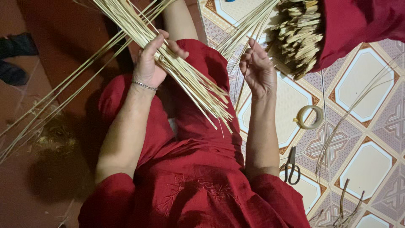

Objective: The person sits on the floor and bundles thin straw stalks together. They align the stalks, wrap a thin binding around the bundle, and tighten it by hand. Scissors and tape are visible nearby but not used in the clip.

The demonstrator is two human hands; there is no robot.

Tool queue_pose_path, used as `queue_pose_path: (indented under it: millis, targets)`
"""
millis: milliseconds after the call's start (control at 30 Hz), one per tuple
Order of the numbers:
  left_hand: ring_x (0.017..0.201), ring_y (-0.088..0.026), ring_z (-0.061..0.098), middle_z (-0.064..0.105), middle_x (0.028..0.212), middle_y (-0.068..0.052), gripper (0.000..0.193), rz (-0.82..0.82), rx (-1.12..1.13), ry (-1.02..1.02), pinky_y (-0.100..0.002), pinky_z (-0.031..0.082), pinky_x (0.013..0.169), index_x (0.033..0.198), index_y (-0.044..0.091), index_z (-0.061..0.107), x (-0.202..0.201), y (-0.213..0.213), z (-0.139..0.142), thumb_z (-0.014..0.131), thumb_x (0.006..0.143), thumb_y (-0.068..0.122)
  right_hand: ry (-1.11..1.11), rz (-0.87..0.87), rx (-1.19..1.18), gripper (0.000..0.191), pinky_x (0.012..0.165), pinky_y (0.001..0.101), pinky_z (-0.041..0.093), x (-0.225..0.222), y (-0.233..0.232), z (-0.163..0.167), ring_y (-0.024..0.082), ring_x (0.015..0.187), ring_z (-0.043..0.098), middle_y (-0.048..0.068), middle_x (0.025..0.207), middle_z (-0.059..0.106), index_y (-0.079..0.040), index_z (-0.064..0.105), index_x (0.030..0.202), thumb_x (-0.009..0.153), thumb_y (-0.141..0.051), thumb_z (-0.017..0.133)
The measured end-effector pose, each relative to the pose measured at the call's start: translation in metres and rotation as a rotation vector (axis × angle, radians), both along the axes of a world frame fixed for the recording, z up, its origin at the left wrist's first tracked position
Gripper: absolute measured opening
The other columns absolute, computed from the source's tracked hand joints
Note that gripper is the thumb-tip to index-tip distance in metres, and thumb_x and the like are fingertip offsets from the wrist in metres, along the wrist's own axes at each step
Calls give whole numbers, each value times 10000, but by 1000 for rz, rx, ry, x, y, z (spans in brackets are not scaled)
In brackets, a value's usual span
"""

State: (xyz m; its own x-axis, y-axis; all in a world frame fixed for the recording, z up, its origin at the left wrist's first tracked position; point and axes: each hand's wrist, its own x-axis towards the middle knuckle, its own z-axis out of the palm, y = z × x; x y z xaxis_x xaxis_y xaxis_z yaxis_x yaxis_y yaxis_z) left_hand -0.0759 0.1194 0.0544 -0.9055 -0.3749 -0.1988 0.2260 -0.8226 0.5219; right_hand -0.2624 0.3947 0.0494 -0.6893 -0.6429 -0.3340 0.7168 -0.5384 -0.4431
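Note:
My left hand (152, 59) is closed around a thick bundle of thin pale bamboo strips (185, 78) that slants across my lap in red cloth. A thin bracelet sits on that wrist. My right hand (257, 69) is raised beside it, fingers curled, pinching one or two single strips (244, 86) that hang down from it. A second sheaf of pale strips (244, 25) fans up past the right hand. Just beyond it lies a stack of short cut strip ends (297, 36), partly under red cloth.
A roll of tape (309, 117) and black scissors (291, 166) lie on the patterned tile floor (367, 156) to my right. Loose strips (350, 114) and scraps (341, 211) are scattered there. Long strips (50, 97) trail left over a dark reddish floor. A dark shoe (17, 55) is at far left.

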Motion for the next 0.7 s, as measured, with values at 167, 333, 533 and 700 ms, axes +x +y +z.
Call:
queue_pose_path:
  millis: [167, 333, 533, 700]
  targets:
    - [782, -196, 587, 557, 795, -42, 274, -14, -21, 30, -491, 599, 867, 1237, 62, 574, -2, -1, -2, 651, 1063, 259, 93, 57, 86, 250, 662, 347, 636, 3, -7, 4, 225, 863, 733, 132, 985, 715, 37, 657, 1239, 990, 37, 665]
    - [844, -183, 590, 574, 863, -35, 352, -22, -27, 61, -422, 560, 882, 1301, 74, 581, -4, -3, -5, 660, 970, 167, 207, 155, 176, 175, 716, 408, 659, 13, -24, 17, 248, 876, 744, 141, 1010, 711, 21, 664, 1184, 1010, 0, 644]
    - [903, -228, 643, 642, 934, -78, 182, 19, 68, 10, -445, 560, 897, 1185, 83, 600, -2, -6, -6, 621, 1022, 160, 242, 219, 246, 120, 712, 405, 659, 29, -41, 35, 251, 889, 753, 156, 1017, 728, -2, 641, 1116, 1002, -25, 611]
    - [959, -239, 666, 663, 957, -80, 177, 49, 62, 30, -476, 575, 959, 1111, 102, 606, -1, -11, -6, 630, 1022, 253, 440, 128, 381, 120, 629, 262, 521, 31, -44, 52, 161, 766, 655, 119, 964, 702, -3, 642, 1135, 1018, -29, 626]
